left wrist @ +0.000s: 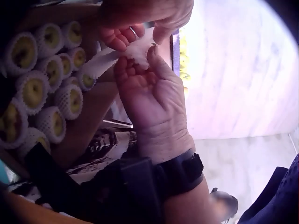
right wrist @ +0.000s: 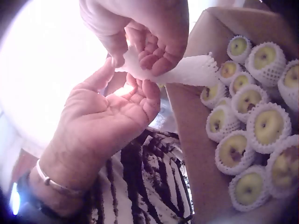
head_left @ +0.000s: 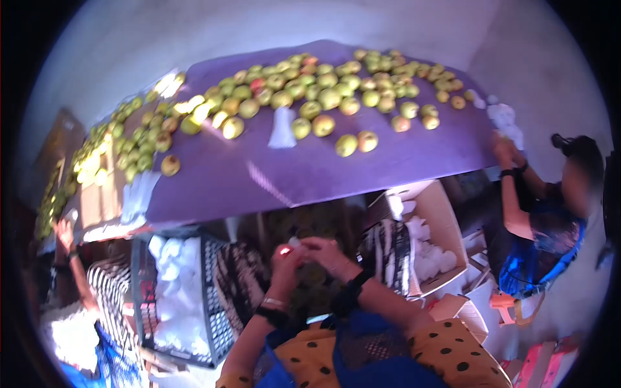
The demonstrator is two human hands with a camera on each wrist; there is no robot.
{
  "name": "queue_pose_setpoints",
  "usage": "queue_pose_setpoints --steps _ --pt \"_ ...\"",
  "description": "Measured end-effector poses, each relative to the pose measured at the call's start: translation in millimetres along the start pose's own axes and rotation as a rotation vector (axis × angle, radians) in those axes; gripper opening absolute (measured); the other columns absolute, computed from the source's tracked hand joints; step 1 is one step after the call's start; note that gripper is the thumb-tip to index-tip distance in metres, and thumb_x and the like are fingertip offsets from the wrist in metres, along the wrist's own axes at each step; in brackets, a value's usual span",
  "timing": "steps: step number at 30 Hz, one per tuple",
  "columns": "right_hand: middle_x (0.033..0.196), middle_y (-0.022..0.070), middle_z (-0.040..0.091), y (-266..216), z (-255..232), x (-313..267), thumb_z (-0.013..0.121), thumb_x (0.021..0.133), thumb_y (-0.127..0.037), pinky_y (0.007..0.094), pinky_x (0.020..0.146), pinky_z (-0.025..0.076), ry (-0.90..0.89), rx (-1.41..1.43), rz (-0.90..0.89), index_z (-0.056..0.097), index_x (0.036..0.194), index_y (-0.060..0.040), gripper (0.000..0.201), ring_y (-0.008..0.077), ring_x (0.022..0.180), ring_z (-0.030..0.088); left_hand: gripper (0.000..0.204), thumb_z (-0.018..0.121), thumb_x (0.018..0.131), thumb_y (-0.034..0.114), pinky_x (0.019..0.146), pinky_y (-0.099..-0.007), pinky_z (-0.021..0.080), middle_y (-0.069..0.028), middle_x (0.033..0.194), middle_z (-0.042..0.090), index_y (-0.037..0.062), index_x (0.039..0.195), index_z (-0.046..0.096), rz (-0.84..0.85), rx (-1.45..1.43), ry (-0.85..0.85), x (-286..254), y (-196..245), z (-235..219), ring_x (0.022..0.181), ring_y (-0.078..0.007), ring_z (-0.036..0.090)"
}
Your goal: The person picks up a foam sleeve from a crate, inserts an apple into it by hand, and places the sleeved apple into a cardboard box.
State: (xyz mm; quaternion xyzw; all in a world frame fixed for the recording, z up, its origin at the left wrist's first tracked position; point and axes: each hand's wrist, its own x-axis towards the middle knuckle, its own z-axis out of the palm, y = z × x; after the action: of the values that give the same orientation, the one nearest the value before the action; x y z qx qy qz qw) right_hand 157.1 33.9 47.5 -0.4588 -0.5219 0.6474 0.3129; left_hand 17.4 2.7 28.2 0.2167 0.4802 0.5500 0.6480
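Observation:
Both hands are together in front of my body in the head view, over a dark box. Between them is a white foam net sleeve [right wrist: 191,72], flat and stretched out sideways in the right wrist view. My left hand [right wrist: 105,116], with a light bracelet, pinches one end of it between thumb and fingertips. From above, my right hand [right wrist: 145,35] grips the same end, thumb against curled fingers. In the left wrist view, my right hand [left wrist: 154,100] is palm up below the sleeve. Beside the hands, a cardboard box [right wrist: 198,112] holds apples [right wrist: 268,128] in white foam nets.
A purple table [head_left: 226,187] bears many loose apples [head_left: 330,98] and a white foam sleeve [head_left: 283,128]. A crate [head_left: 208,297] of foam sleeves stands left, a carton [head_left: 449,226] of them right. Other people work at the left [head_left: 113,291] and right [head_left: 543,239].

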Motion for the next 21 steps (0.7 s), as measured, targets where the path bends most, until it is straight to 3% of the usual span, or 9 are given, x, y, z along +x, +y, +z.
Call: queue_pose_setpoints --steps 1,3,7,10,13,16,19,20,21 --pt "0.1 0.0076 0.059 -0.9 -0.4 -1.7 0.06 0.08 -0.014 0.0248 0.076 0.046 0.012 -0.17 -0.02 0.053 0.112 0.0004 0.036 0.0117 0.089 0.055 0.017 0.058 0.074 0.008 0.061 -0.0226 0.045 -0.0078 0.086 0.059 0.0012 0.089 0.053 -0.011 -0.033 -0.032 2.7 -4.5 0.2 0.071 -0.0117 0.055" --pt "0.096 0.0065 0.059 23.4 -0.6 4.7 0.059 0.08 -0.015 0.0249 0.073 0.047 -0.033 0.05 -0.041 0.055 0.107 -0.0006 0.031 0.0118 0.086 0.056 0.012 0.053 0.08 0.01 0.06 -0.0226 0.046 -0.0065 0.085 0.057 0.0013 0.088 0.052 -0.022 0.059 -0.033 1.6 -2.5 0.7 0.072 -0.0119 0.056" --pt "0.088 0.0037 0.058 18.8 -0.7 0.6 0.058 0.08 -0.013 0.0239 0.067 0.047 0.021 0.321 0.14 0.057 0.099 -0.0011 0.023 0.0102 0.078 0.055 0.014 0.053 0.077 0.008 0.061 -0.0228 0.046 -0.0061 0.084 0.057 0.0027 0.089 0.053 0.022 0.13 -0.086 2.0 -7.6 -5.9 0.074 -0.0137 0.057" --pt "0.084 0.0032 0.058 23.1 -5.0 2.3 0.057 0.08 -0.011 0.0231 0.063 0.046 0.092 0.311 0.168 0.058 0.096 -0.0013 0.019 0.0096 0.074 0.055 0.017 0.053 0.078 0.009 0.06 -0.0232 0.046 -0.0062 0.085 0.057 0.0027 0.093 0.051 -0.098 -0.022 -0.08 1.7 -5.5 0.7 0.074 -0.0142 0.057" --pt "0.08 0.0023 0.057 30.9 -2.1 2.5 0.055 0.08 -0.01 0.0233 0.06 0.045 0.094 0.138 0.039 0.058 0.092 -0.0006 0.016 0.0093 0.07 0.054 0.018 0.053 0.079 0.008 0.061 -0.0252 0.048 -0.0065 0.088 0.057 0.0025 0.096 0.05 -0.089 0.076 -0.074 0.3 -2.7 4.7 0.075 -0.0149 0.058" --pt "0.079 0.003 0.057 29.2 -5.6 3.4 0.054 0.081 -0.012 0.0234 0.059 0.044 0.011 0.313 0.121 0.058 0.092 -0.0031 0.015 0.0095 0.068 0.054 0.016 0.052 0.08 0.006 0.062 -0.0279 0.049 -0.0076 0.088 0.057 0.0014 0.095 0.049 -0.101 -0.023 0.007 -1.5 1.8 8.5 0.075 -0.0162 0.058" --pt "0.077 0.0038 0.057 -15.4 -34.5 8.3 0.055 0.081 -0.014 0.0242 0.057 0.045 0.163 -0.609 -0.151 0.058 0.093 -0.0062 0.015 0.0098 0.066 0.054 0.014 0.051 0.08 0.005 0.065 -0.0296 0.049 -0.0087 0.087 0.057 -0.0004 0.093 0.05 0.002 -0.099 0.092 6.7 -9.9 -1.1 0.074 -0.0175 0.058" --pt "0.072 0.0112 0.061 -34.8 -56.9 8.7 0.053 0.08 -0.022 0.0301 0.06 0.048 0.149 -0.898 -0.615 0.058 0.083 -0.0056 0.018 0.0183 0.064 0.06 0.014 0.051 0.08 0.005 0.065 -0.0298 0.049 -0.0088 0.086 0.057 -0.001 0.092 0.05 0.019 -0.075 0.114 6.7 -9.8 -1.8 0.075 -0.0178 0.058" --pt "0.07 0.0106 0.061 -99.6 -62.3 -11.2 0.053 0.08 -0.023 0.0307 0.061 0.048 0.248 -0.319 -0.039 0.059 0.085 -0.0055 0.019 0.0195 0.065 0.061 0.013 0.051 0.08 0.004 0.065 -0.03 0.049 -0.0089 0.086 0.057 -0.0015 0.091 0.05 0.035 -0.052 0.136 5.7 -8.5 -2.2 0.075 -0.0181 0.058"
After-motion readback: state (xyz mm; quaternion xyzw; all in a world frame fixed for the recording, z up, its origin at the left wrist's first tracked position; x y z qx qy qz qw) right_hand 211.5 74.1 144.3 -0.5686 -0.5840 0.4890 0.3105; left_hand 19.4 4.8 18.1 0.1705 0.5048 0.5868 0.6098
